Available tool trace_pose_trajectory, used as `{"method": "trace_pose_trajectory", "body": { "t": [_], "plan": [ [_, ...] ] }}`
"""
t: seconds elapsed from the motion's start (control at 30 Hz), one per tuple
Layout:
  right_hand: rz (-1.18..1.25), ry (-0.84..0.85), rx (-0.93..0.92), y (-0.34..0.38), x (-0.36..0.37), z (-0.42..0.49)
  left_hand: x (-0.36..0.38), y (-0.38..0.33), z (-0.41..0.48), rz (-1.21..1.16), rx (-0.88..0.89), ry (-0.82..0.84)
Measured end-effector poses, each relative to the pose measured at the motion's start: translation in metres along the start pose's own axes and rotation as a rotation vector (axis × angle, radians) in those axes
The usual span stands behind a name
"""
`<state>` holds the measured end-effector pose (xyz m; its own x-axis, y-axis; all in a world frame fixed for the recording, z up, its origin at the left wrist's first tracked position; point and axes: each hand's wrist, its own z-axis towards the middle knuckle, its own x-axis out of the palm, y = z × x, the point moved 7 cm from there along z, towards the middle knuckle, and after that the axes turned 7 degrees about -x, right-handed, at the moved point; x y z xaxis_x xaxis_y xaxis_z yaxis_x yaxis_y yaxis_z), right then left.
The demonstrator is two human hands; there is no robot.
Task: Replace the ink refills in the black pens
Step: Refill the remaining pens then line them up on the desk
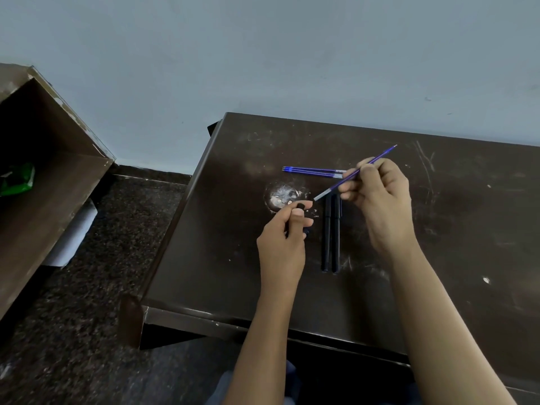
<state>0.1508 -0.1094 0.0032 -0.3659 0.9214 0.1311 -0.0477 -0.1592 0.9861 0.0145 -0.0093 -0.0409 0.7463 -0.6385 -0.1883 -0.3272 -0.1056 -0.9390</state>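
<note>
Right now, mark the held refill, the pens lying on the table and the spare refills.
held refill [333,187], head view, blue shaft near the tip.
pens lying on the table [336,241], head view, one barrel's middle.
spare refills [312,170], head view, mid shaft.

1. The left hand [282,247] and right hand [380,206] are seen bare, as are both forearms.
2. Short nails are shown.
3. Blue-grey cloth [217,393] is worn at 6 o'clock.
</note>
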Motion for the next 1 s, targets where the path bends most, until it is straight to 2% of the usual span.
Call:
{"method": "trace_pose_trajectory", "body": {
  "t": [0.27, 0.47, 0.57, 0.67, 0.8, 1.0],
  "plan": [
    [-0.085, 0.115, -0.034, -0.002, 0.017, -0.006, 0.001, 0.000, 0.002, 0.022, 0.034, -0.014],
    [-0.072, 0.046, -0.056, -0.002, 0.014, -0.004, -0.001, -0.004, -0.001, 0.030, 0.044, -0.022],
    [-0.140, 0.071, -0.070, -0.005, 0.014, -0.004, -0.002, -0.005, -0.001, 0.029, 0.045, -0.029],
    [-0.262, 0.170, -0.086, -0.007, 0.021, -0.006, -0.001, -0.006, 0.000, 0.019, 0.063, -0.031],
    [-0.501, 0.404, -0.102, -0.015, 0.038, -0.014, -0.005, -0.006, 0.001, 0.006, 0.066, -0.083],
    [-0.632, 0.533, -0.216, -0.013, 0.053, -0.023, -0.016, 0.002, 0.003, -0.047, 0.005, -0.205]
  ]
}}
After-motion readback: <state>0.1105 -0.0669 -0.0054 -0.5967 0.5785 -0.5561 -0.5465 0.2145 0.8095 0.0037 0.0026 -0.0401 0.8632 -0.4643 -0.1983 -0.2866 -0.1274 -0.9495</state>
